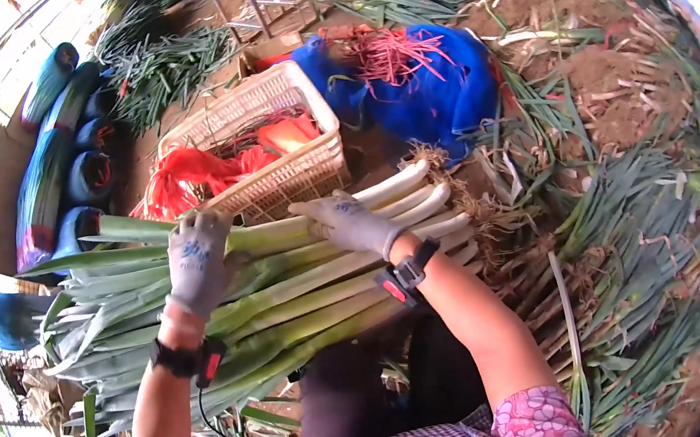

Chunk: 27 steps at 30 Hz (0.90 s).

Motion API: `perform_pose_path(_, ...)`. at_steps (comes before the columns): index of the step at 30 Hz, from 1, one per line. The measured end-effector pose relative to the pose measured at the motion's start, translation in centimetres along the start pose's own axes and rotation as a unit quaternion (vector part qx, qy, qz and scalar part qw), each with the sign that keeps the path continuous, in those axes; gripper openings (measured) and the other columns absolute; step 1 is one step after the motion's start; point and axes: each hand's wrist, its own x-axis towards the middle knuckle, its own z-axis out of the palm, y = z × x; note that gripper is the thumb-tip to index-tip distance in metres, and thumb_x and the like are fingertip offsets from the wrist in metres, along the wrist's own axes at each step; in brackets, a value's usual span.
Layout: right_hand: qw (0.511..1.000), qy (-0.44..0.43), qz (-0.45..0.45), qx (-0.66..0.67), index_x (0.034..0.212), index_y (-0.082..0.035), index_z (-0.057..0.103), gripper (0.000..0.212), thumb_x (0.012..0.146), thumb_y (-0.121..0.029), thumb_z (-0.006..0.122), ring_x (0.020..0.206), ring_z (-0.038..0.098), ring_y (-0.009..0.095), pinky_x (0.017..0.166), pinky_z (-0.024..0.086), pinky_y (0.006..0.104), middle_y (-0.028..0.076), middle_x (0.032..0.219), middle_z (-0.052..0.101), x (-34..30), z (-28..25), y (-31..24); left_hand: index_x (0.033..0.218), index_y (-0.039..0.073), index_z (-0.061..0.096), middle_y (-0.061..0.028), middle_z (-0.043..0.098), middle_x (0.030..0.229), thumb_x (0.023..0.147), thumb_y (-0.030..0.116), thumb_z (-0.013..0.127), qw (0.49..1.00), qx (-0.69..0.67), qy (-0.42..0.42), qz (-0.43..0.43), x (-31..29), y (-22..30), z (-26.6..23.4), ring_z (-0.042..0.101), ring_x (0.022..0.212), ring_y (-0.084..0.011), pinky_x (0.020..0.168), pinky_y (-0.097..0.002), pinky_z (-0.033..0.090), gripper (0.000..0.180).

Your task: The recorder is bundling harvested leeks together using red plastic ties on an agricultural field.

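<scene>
The left hand (201, 260) and right hand (353, 223) have their fingers curled around the far-side leeks (270, 236), near a crate (297, 179).

Both gloves are on the leeks (316, 291)! The left hand (201, 257) lies across the green stretch along the far edge, its grip partly hidden; the right hand (352, 221) presses over the paler stems, nearer the shaggy roots (486, 228). Black wristbands on both arms (each with a flash of red, very smart), pink floral sleeves (538, 426) below. Just beyond the leeks, a pale plastic crate (306, 175) carries bright red mesh (190, 173); right beside it, blue material (451, 104) topped with pink strands (402, 57). Blue-wrapped bundles (47, 181) on the left, loose greens (653, 260) heaped along the right!
</scene>
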Motion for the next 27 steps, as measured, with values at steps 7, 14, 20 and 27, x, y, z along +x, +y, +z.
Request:
perform_pose_path(7, 0.983, 0.177, 0.038, -0.037, 0.123, -0.013, 0.071, 0.041, 0.096, -0.044, 0.070, 0.112, 0.067, 0.034, 0.107, 0.043, 0.0476, 0.014, 0.114, 0.074, -2.8, -1.5, 3.4, 0.117, 0.002, 0.066, -0.0193, 0.066, 0.109, 0.094, 0.025, 0.069, 0.996, -0.062, -0.056, 0.031, -0.9, -4.1, 4.7, 0.059, 0.108, -0.0409, 0.093, -0.0528, 0.045, 0.034)
perform_pose_path(14, 0.977, 0.180, 0.106, -0.036, 0.100, -0.011, 0.075, 0.050, 0.086, -0.058, 0.078, 0.102, 0.068, 0.037, 0.092, 0.050, 0.0489, 0.015, 0.101, 0.073, -4.4, -3.1, 6.1, 0.108, -0.001, 0.065, -0.0238, 0.062, 0.105, 0.095, 0.021, 0.067, 0.990, -0.119, -0.081, 0.014, -0.4, -4.7, 4.8, 0.059, 0.103, -0.0450, 0.089, -0.0517, 0.048, 0.026)
perform_pose_path(20, 0.972, 0.201, 0.070, -0.102, 0.106, -0.009, 0.073, 0.054, 0.092, -0.060, 0.070, 0.118, 0.062, 0.036, 0.103, 0.044, 0.0512, 0.014, 0.121, 0.068, -2.8, -1.7, 8.6, 0.103, 0.000, 0.065, -0.0247, 0.063, 0.105, 0.095, 0.022, 0.068, 0.985, -0.128, -0.106, -0.037, 1.4, -4.9, 5.9, 0.061, 0.101, -0.0452, 0.088, -0.0522, 0.049, 0.024)
perform_pose_path(27, 0.960, 0.204, 0.059, -0.181, 0.137, -0.018, 0.067, 0.057, 0.098, -0.060, 0.062, 0.136, 0.053, 0.033, 0.116, 0.034, 0.0527, 0.010, 0.143, 0.062, -2.9, -0.2, 10.2, 0.106, 0.002, 0.061, -0.0221, 0.064, 0.104, 0.097, 0.023, 0.065, 0.993, -0.078, -0.083, -0.030, 0.5, -2.8, 6.0, 0.061, 0.098, -0.0439, 0.086, -0.0525, 0.049, 0.023)
